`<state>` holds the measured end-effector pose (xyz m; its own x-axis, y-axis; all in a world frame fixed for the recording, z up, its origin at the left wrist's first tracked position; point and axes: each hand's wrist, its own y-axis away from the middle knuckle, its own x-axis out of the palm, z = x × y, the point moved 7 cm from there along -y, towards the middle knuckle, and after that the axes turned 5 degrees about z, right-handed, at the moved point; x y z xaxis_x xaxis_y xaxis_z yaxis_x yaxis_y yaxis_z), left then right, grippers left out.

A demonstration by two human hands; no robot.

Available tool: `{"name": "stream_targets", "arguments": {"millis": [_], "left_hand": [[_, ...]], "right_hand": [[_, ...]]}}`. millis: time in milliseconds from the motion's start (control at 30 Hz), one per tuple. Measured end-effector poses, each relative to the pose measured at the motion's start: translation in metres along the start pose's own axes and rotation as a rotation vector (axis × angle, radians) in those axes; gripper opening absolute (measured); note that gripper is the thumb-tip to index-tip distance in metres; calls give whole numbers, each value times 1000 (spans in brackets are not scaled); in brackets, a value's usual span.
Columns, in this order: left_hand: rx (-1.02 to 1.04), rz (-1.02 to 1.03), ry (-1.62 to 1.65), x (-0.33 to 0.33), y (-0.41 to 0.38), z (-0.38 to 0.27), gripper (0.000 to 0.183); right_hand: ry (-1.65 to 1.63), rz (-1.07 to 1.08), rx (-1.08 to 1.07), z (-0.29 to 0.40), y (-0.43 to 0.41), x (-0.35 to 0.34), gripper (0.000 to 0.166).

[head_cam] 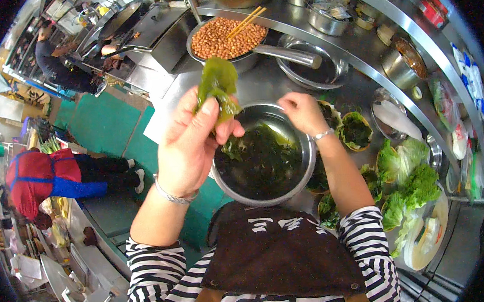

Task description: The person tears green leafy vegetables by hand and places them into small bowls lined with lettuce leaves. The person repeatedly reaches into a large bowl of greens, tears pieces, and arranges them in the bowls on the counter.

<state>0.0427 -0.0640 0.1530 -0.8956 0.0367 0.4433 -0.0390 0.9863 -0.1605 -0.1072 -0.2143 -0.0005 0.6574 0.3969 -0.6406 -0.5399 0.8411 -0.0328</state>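
My left hand (195, 133) is raised and grips a bunch of wet green seaweed (219, 86) between thumb and fingers, beside the left rim of a metal bowl. The steel bowl (311, 163) stands before me and holds dark liquid with more seaweed leaves (267, 149). My right hand (302, 112) is over the bowl's upper right rim, its fingers curled and slightly blurred; whether anything small is between the fingertips cannot be told. To the right of the bowl are several small round containers of dark greens (355, 131), partly behind my right forearm.
A long-handled pan of peanuts (227, 40) with chopsticks (246, 22) stands beyond the bowl, beside an empty-looking metal basin (311, 61). Lettuce (414, 182) and a round white board (439, 222) lie at right. A raised steel shelf (343, 45) borders the counter. Two people (48, 179) are at left.
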Motion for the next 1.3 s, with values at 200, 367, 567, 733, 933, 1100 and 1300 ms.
{"name": "stream_targets", "arguments": {"millis": [200, 367, 567, 733, 933, 1100, 1300], "left_hand": [[122, 13, -2, 41, -17, -32, 24], [194, 82, -14, 59, -30, -56, 15], [310, 211, -51, 67, -32, -94, 15], [306, 288, -23, 73, -39, -128, 18], [295, 451, -6, 88, -42, -171, 15], [289, 465, -37, 88, -48, -187, 14], [233, 378, -71, 84, -68, -152, 18]], "right_hand": [[-725, 522, -204, 96, 68, 55, 27], [-699, 362, -41, 38, 83, 85, 17], [-560, 352, 143, -21, 112, 107, 20], [-443, 255, 15, -17, 119, 101, 24], [193, 377, -82, -27, 128, 123, 18], [363, 308, -21, -28, 140, 124, 31], [490, 131, -12, -10, 153, 98, 39]]}}
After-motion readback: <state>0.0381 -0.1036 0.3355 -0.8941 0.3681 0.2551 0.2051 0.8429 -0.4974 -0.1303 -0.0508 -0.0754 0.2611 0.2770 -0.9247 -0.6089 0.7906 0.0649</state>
